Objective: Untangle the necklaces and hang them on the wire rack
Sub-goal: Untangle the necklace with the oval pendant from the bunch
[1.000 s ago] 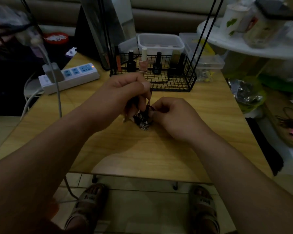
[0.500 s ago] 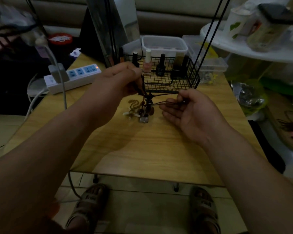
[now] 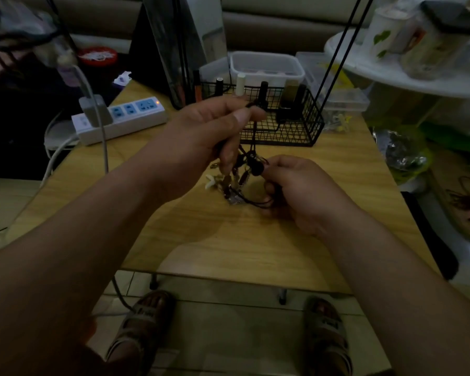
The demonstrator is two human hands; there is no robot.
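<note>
Your left hand pinches the dark cords between thumb and forefinger, and your right hand has its fingers curled round a dark bead and a loop of cord lower down. The necklaces hang between your hands as one knotted bunch, the beads and pale charms dangling just over the counter, in front of the wire rack. Holding the bunch up like this probably lets the weight of the charms pull the strands straight, so you can see which cord crosses which while the lower hand teases one free. None of them is separated or hung yet. The rack stands at the far edge, with nail polish bottles in its basket and its black rods rising out of view. A power strip lies to the left. No brand or lettering reads clearly; the marks on your sandals are too dim to make out.
</note>
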